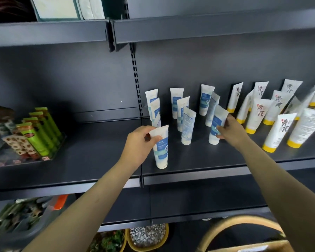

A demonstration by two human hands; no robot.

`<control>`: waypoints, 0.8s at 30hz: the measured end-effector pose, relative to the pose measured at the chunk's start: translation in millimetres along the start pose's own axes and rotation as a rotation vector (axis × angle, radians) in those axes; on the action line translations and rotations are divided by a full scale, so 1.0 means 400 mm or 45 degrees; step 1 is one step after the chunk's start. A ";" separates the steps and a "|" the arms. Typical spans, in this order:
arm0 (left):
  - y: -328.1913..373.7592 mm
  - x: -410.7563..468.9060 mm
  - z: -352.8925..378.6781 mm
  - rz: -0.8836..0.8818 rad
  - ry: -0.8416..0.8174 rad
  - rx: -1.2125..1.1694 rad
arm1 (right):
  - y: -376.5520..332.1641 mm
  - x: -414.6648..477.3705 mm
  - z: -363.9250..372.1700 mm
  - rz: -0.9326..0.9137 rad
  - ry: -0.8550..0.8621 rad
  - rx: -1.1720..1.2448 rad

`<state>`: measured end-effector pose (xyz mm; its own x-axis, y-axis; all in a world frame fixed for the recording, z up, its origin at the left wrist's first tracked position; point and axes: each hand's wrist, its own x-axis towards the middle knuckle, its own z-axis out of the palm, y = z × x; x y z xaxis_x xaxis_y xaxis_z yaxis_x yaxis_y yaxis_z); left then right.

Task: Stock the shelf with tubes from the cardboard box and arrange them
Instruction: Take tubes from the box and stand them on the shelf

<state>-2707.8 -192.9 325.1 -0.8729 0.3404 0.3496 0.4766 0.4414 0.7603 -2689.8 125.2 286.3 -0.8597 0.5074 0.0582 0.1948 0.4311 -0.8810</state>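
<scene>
Head camera: each grip on a blue-and-white tube

The left grip is closed on the flat crimped top of the front tube, with the fingers curled over its upper edge. This tube stands cap-down near the front lip of the dark shelf, just right of the seam between two shelf boards. The right grip is wrapped around the right tube at mid-height, fingertips on its printed face. This tube also stands on its cap and leans a little to the right.

Between and behind the two held tubes stand the other blue tubes of the same kind, cap-down in three loose rows running back to the rear panel. Some are turned so that the back label shows.

Just beside the right forearm, further right on the shelf, is a cluster of yellow-capped tubes, upright or tilted. Well apart on the left, green tubes lie slanted in a clear tray. At the bottom edge, below the shelf, a tan curved handle shows.
</scene>
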 end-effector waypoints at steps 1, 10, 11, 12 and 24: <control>0.000 0.001 0.002 0.013 -0.016 0.035 | -0.002 0.000 0.002 -0.021 0.022 -0.026; 0.022 0.011 -0.010 0.087 -0.134 0.254 | 0.020 0.018 0.004 -0.115 0.071 -0.083; 0.025 0.014 -0.009 0.091 -0.120 0.293 | 0.023 0.022 0.000 -0.132 0.055 -0.093; 0.026 0.016 -0.008 0.092 -0.101 0.316 | 0.024 0.025 -0.004 -0.151 0.034 -0.105; 0.028 0.020 -0.004 0.045 -0.026 0.354 | 0.033 0.062 -0.045 -0.166 -0.129 -0.155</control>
<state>-2709.6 -186.6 337.2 -0.8541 0.3754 0.3599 0.5198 0.6385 0.5676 -2700.1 157.1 284.8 -0.9233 0.3664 0.1150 0.1292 0.5785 -0.8054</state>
